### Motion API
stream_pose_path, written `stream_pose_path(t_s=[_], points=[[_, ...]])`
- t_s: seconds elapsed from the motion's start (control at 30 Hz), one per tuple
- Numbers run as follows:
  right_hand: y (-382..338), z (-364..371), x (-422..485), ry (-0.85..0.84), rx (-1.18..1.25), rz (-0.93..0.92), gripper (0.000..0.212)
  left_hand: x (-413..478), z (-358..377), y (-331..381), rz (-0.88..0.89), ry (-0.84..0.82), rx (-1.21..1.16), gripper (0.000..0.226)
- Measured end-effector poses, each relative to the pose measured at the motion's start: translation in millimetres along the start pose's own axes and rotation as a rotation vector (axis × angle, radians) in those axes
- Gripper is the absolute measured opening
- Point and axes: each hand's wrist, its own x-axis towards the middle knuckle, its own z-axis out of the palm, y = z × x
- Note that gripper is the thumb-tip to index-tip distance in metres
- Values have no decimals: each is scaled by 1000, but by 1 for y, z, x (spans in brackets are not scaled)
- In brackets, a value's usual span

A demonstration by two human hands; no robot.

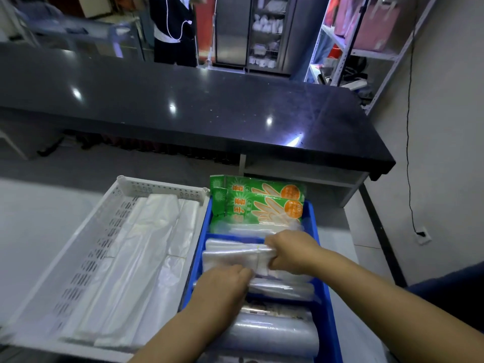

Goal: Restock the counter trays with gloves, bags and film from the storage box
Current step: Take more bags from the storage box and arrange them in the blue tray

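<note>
Rolls of clear film (272, 334) lie nearest the camera, in the near compartment of the blue tray (320, 260), which serves as the landmark for all positions below. Both forearms reach over this near compartment toward the tray's middle compartment. That compartment holds a stack of clear plastic bags (230, 254) lying flat. The left hand (222, 286) rests on the near edge of the stack, fingers curled downward over the bags and closed against them; whether the fingertips hook under a bundle cannot be told, since they are hidden by the plastic. The right hand (290, 251) sits at the right end of the same stack, fingers wrapped around a gathered bunch of the bags and clamped on it (thumb side toward the far compartment). The two hands are near each other but not touching, with the bag stack between and beneath them. In the tray's far compartment, two green glove packets (258, 205) stand on edge, tilted back, just beyond the right hand. Directly left of the blue tray, touching its left wall, stands a white perforated basket (86, 242) filled with long folded white bags (146, 258). Beyond the tray runs a dark counter (183, 100).
</note>
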Motion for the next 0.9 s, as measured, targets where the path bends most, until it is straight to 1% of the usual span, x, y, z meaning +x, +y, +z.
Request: stream_pose_path(t_s=[0.07, 0.13, 0.2, 0.3, 0.37, 0.4, 0.5, 0.67, 0.77, 0.83, 0.9], points=[[4, 3, 1, -82, -18, -3, 18, -3, 0, -2, -16, 46, 3, 23], [8, 7, 0, -106, 11, 10, 20, -2, 1, -3, -31, 75, -13, 21], [9, 10, -1, -36, 30, 14, 19, 1, 1, -3, -26, 91, -24, 21], [5, 13, -5, 127, -29, -13, 30, 9, 1, -3, -29, 91, -12, 22], [6, 11, -8, 224, -73, -18, 32, 14, 3, -7, -61, 37, 28, 21], [9, 10, -11, 254, -70, -14, 32, 16, 6, -10, -66, -13, 11, 22], [18, 12, -17, 250, 2, 2, 26, 21, 12, -18, -50, -81, 20, 30], [24, 25, -21, 186, 136, 2, 24, 32, 7, -23, -10, -147, 35, 26], [29, 20, -27, 261, 245, 67, 21, 39, 6, -24, -45, -106, 45, 24], [34, 11, -31, 349, 286, 117, 19, 44, 8, -22, -100, -52, 40, 29], [37, 6, -35, 355, 290, 130, 18, 48, 11, -22, -148, -22, 40, 37]])
